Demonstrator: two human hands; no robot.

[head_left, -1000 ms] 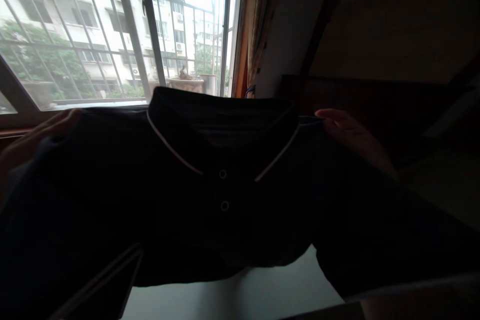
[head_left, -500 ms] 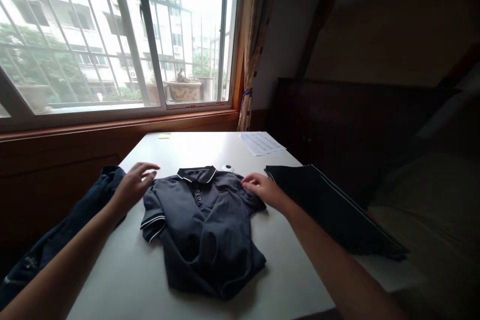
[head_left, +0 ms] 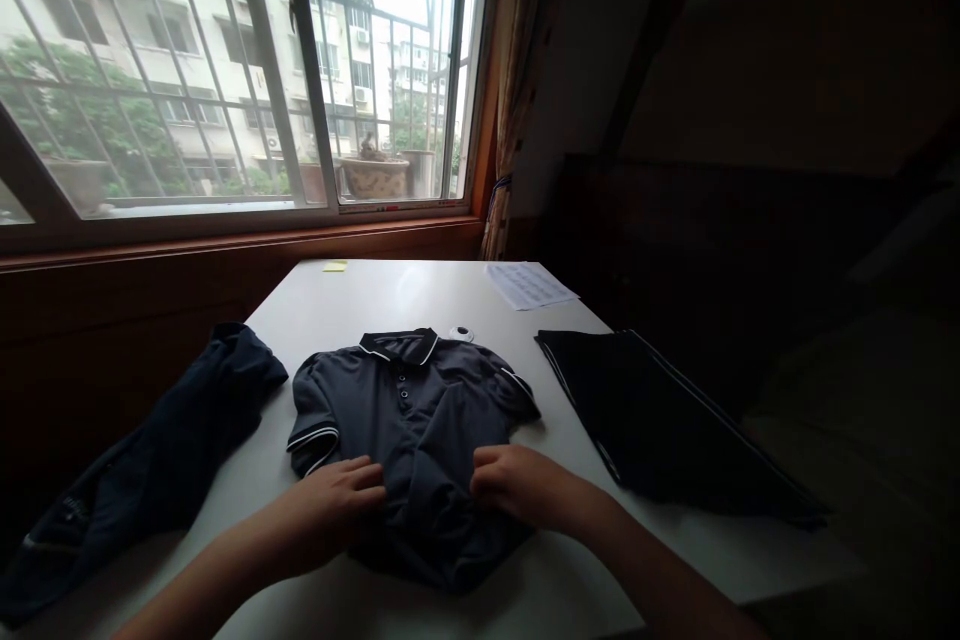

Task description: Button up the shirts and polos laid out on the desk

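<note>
A dark grey short-sleeved polo shirt [head_left: 420, 420] lies front up on the white table [head_left: 262, 520], its black collar pointing toward the window. White lines trim the collar and sleeve cuffs, and the lower body is creased and bunched. My left hand [head_left: 346, 502] is on the lower left side of the shirt, fingers curled onto the cloth. On the lower right side, my right hand [head_left: 517, 485] is closed with the fingers pinching the fabric. Both fingertips are partly hidden against the shirt.
A dark blue garment [head_left: 187, 420] hangs over the table's left edge. Folded black cloth [head_left: 652, 420] lies along the right side. Behind the collar sits a small white round object [head_left: 462, 333]. Printed paper [head_left: 529, 286] and a yellow note [head_left: 334, 266] lie at the far end.
Both hands have come down and nearer from beside the shirt's shoulders to the sides of its lower body, and have closed on the cloth. The right sleeve now lies more spread out.
</note>
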